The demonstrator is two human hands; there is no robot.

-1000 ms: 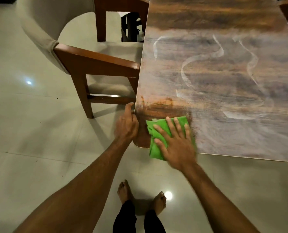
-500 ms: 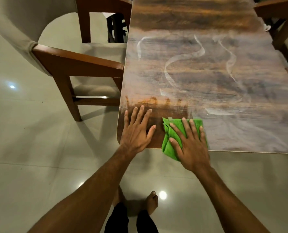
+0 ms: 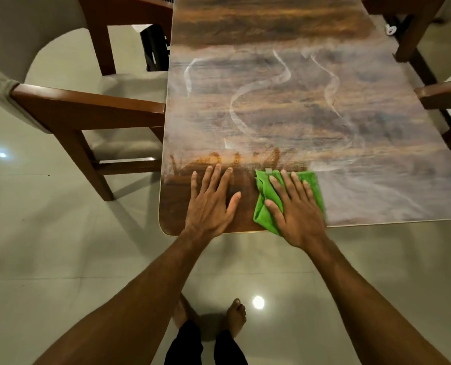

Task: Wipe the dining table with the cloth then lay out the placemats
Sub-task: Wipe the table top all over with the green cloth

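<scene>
A long wooden dining table runs away from me, most of it dulled by whitish dust with curved streaks. The near left corner is darker and cleaner. A green cloth lies at the near edge, partly hanging over it. My right hand presses flat on the cloth, fingers spread. To its left my left hand rests flat on the cleaned wood, fingers apart, holding nothing. No placemats are in view.
A wooden armchair with a pale cushion stands at the table's left side. Another chair's wooden arm reaches in at the right edge. Glossy pale floor tiles lie all around, with my bare feet below the table end.
My right hand has slid the cloth to the right along the near edge, widening the cleaned strip. My left hand moved from the table's corner edge to lie flat on the top.
</scene>
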